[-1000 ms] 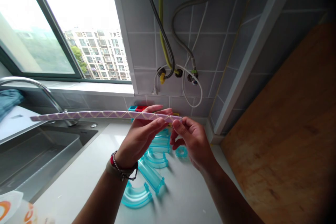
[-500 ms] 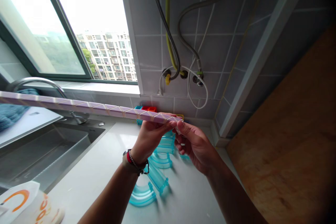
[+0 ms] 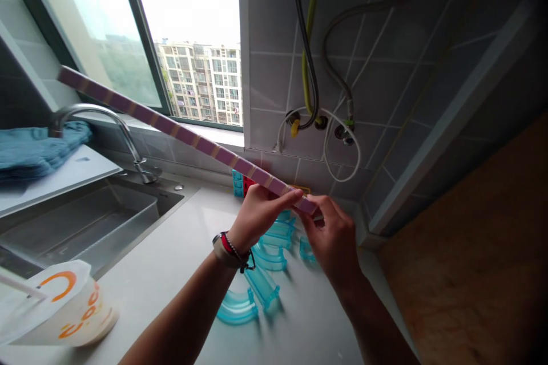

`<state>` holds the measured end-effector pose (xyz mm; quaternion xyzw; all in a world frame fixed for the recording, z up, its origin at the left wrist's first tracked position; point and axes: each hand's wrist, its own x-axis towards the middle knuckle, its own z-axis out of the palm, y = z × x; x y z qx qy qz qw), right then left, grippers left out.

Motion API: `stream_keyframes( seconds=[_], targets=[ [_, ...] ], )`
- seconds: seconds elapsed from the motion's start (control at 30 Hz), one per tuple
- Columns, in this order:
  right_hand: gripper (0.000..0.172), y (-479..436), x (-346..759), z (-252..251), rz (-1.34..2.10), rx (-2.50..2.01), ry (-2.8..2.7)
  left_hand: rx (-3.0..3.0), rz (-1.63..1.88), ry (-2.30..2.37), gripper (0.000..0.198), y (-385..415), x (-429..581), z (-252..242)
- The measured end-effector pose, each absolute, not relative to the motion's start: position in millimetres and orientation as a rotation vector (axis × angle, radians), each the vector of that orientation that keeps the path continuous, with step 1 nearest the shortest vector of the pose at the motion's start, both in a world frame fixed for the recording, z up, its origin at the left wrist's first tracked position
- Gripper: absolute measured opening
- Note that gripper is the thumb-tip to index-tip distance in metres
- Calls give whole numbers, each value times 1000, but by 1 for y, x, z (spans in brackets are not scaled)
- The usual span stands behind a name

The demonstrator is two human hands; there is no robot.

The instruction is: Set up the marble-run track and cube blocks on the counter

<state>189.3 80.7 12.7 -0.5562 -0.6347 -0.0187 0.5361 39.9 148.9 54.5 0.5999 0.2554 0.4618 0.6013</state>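
A long, thin purple bar [image 3: 184, 134] with pale tan bands slants from the upper left down to my hands. My left hand [image 3: 261, 211] is closed around it near its lower end, thumb along the top. At that end, my right hand [image 3: 331, 234] pinches the tip between thumb and fingers. Below my hands, clear turquoise track pieces lie on the white counter, among them a straight piece [image 3: 263, 286] and a curved piece [image 3: 237, 308]. Behind the left hand stand turquoise blocks [image 3: 238, 183] and red blocks [image 3: 248, 184], partly hidden.
To the left is a steel sink [image 3: 85, 222] with a curved faucet [image 3: 128, 137]. A lidded drink cup [image 3: 81, 308] with a straw stands at the lower left. Blue cloth [image 3: 43, 148] lies on a white board [image 3: 64, 177]. Hoses [image 3: 306, 40] hang on the tiled wall.
The bar has tilted, its far end rising and coming into view. My right hand has turned over the tip. The camera view has shifted left.
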Motion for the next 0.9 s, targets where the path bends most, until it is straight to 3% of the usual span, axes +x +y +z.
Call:
stream_keyframes(
  seconds=[0.13, 0.27, 0.4, 0.53, 0.73, 0.9],
  targets=[
    [19, 83, 187, 11, 80, -1272, -1528, 1378, 1022, 612, 27, 151, 33, 61],
    [23, 84, 186, 11, 187, -1346, -1448, 1188, 1126, 594, 49, 153, 23, 72],
    [25, 83, 183, 10, 457, -1430, -1584, 856, 1420, 400, 43, 165, 3, 82],
    [22, 78, 173, 13, 630, -1442, -1884, 650, 1633, 382, 51, 179, -22, 88],
    [16, 48, 152, -6, 910, -1527, -2031, 563, 1586, 396, 39, 182, -44, 97],
    [37, -3, 158, -59, 1128, -1600, -1730, 582, 1459, 327, 39, 179, -46, 99]
  ],
)
